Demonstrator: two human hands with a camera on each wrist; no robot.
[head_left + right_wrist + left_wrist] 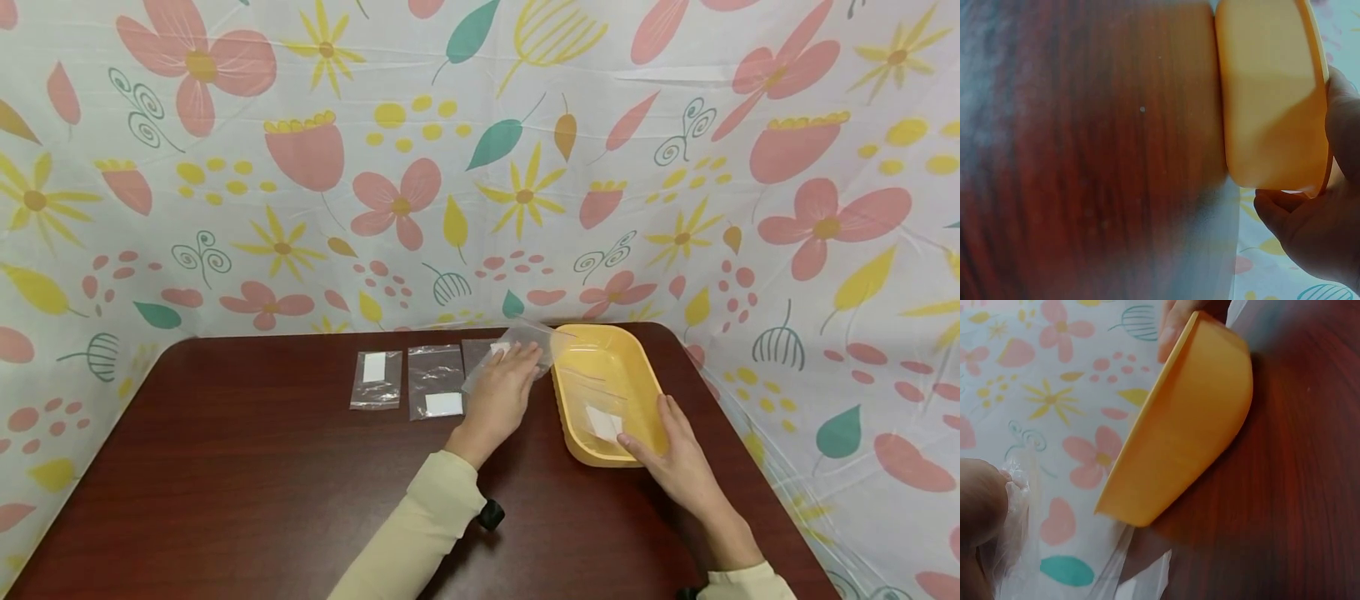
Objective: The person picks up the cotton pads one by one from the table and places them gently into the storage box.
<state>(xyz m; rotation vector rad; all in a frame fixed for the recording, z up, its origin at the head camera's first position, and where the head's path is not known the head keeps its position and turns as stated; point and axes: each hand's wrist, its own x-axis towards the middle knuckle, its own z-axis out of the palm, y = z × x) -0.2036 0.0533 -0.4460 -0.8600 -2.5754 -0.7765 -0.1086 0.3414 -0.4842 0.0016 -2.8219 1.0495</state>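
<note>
- Evidently the left hand (501,392) pinched a clear bag (517,350), lifted just beside the yellow tray (645,375).
- Right hand (678,454) gripped the tray's near rim, fingers curled over it.
- Best done steadying the tray while dropping the bag inside.

The tub (573,433) looks like smooth yellow plastic, faintly glossy. The bag (517,350) in the left hand's (498,400) grip is thin clear film — crinkled, shiny. Under both, the table (262,483) shows dark polished wood grain — slightly reflective.
</note>
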